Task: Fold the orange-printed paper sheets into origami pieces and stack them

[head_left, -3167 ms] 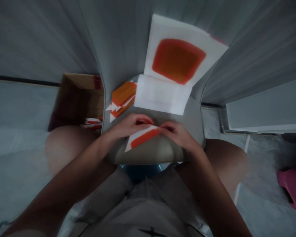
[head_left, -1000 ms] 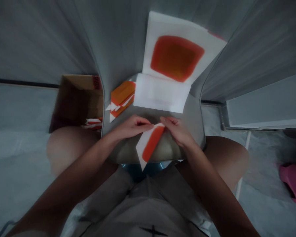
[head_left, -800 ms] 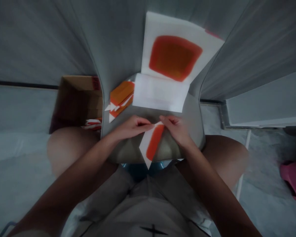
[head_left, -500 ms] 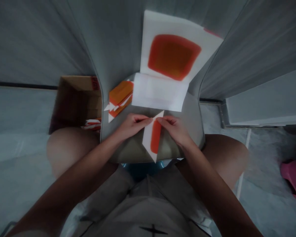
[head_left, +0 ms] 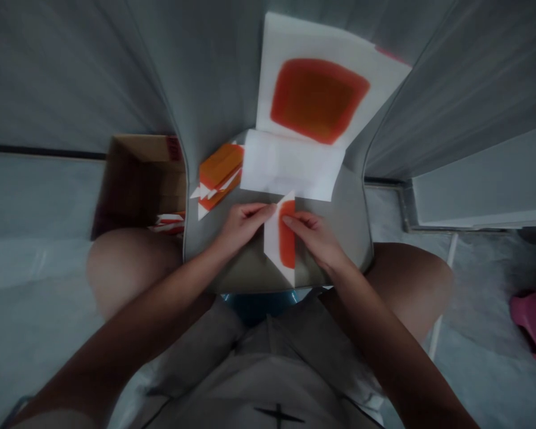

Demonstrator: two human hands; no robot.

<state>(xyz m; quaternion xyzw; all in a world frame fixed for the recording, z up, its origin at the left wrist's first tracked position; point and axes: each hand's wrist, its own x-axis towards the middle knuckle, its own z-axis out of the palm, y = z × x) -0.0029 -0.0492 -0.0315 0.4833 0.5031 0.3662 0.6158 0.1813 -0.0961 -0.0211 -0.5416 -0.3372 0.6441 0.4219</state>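
Observation:
Between my hands is a folded sheet of paper point(head_left: 287, 244), white with an orange-red patch and pointed at its top and bottom. My left hand point(head_left: 245, 225) pinches its left edge near the top with thumb and forefinger. On the other side, my right hand point(head_left: 315, 235) grips the right edge, its thumb on the orange patch. Behind the paper, a stack of white sheets point(head_left: 290, 167) lies on the seat, its upper part leaning on the backrest and showing an orange-red square. Several folded orange and white papers point(head_left: 221, 167) are piled to the left.
The grey chair seat point(head_left: 339, 250) sits between my knees. At its left, a cardboard box point(head_left: 129, 196) on the floor has red and white papers point(head_left: 170, 221) inside. A pink plastic object point(head_left: 533, 325) stands on the floor at far right.
The folded paper has turned more upright and shifted slightly to the right. My right thumb now sits lower on it; my left hand still pinches near the top.

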